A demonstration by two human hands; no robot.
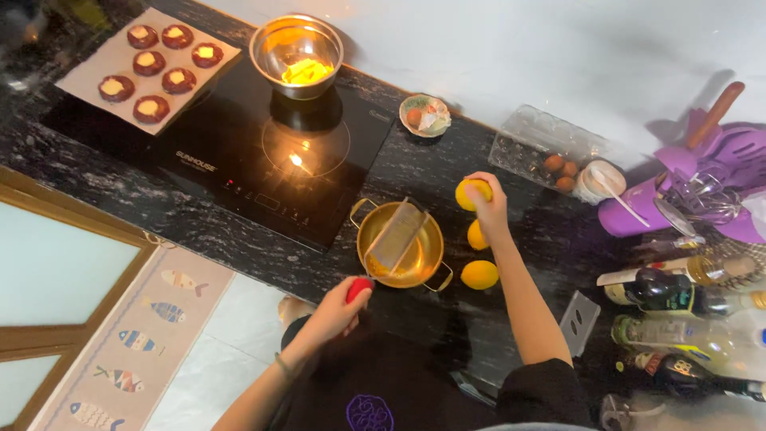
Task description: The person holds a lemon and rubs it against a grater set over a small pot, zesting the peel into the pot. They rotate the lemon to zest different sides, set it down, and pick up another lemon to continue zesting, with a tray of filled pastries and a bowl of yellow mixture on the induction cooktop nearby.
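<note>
Our right hand (488,209) wrapped around a lemon (471,193) above the black counter (96,172), our left hand (339,313) closed on the red handle (358,288) of a grater (396,235) lying across the gold pan (399,249), two more lemons (479,274) just beside it

Left hand (341,307) and right hand (487,203) both clenched

I see a home kitchen. An induction hob (239,152) sits at ten o'clock on the dark stone counter (96,152). Utensils in a purple holder (638,209) stand at three o'clock.
</note>
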